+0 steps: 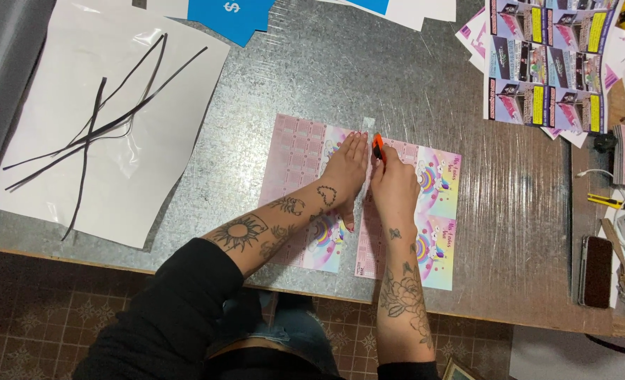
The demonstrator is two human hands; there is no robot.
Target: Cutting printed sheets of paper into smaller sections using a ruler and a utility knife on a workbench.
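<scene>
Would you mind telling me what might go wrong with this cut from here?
The left hand lies flat on the printed sheet, fingertips close to the orange cutter in the right hand; a slip might nick them. The sheet could also shift on the smooth metal table, spoiling the cut line.

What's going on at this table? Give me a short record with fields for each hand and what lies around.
Left hand: left hand pressed flat on the pink printed sheet
Right hand: right hand holds an orange cutter at the sheet's upper edge
Surface: metal table
Left side: white sheet with thin black strips
Right side: stack of colourful printed sheets, dark phone
</scene>
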